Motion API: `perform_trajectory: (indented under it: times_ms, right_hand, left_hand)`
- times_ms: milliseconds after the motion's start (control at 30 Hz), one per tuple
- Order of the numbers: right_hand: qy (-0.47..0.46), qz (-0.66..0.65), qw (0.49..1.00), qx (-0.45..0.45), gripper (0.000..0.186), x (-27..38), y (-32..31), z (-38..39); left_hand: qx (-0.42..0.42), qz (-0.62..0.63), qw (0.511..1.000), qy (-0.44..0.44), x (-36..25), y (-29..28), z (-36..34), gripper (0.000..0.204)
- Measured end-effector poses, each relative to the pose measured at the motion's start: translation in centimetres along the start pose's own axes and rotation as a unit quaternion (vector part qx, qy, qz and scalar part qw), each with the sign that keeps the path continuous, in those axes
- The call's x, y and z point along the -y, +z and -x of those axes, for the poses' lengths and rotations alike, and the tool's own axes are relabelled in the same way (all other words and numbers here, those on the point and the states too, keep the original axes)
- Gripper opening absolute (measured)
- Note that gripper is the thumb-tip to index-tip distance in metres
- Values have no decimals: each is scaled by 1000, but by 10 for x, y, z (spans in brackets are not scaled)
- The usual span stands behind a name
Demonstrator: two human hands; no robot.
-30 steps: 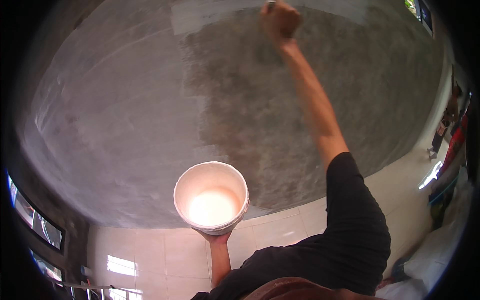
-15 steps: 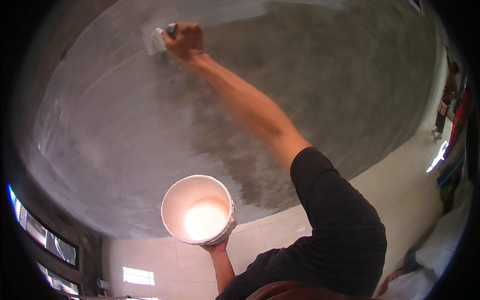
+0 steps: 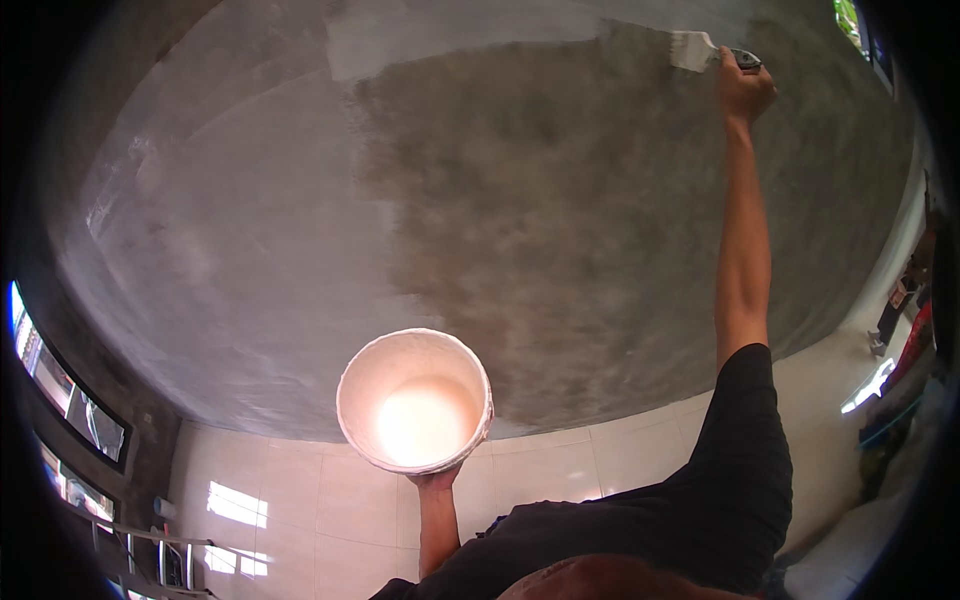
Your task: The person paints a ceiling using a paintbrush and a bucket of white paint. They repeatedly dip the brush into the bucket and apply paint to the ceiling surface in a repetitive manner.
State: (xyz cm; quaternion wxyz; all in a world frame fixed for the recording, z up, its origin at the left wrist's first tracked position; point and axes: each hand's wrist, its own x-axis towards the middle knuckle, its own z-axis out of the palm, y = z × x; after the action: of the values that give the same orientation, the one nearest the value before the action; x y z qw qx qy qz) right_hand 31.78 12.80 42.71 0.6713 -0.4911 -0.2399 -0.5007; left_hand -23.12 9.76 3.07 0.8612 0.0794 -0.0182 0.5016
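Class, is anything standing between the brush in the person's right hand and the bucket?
Nothing visible does. The right hand grips the brush up at the wall; only wall surface shows between it and the open-topped bucket, which the left hand supports from below.

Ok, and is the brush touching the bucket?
Apart. The head view shows a broad stretch of wall between the brush, high up in the right hand, and the bucket, low on the left hand.
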Motion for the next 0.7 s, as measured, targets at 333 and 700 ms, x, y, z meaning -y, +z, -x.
perform_trajectory:
  times_ms: [333,700]
  right_hand:
    - [-163,-36,986,-3,19,125,124,100]
    - [37,-302,946,114,30,150,79,74]
  left_hand:
    - [-55,22,996,61,11,7,0,86]
    - [-66,58,994,64,7,30,-6,82]
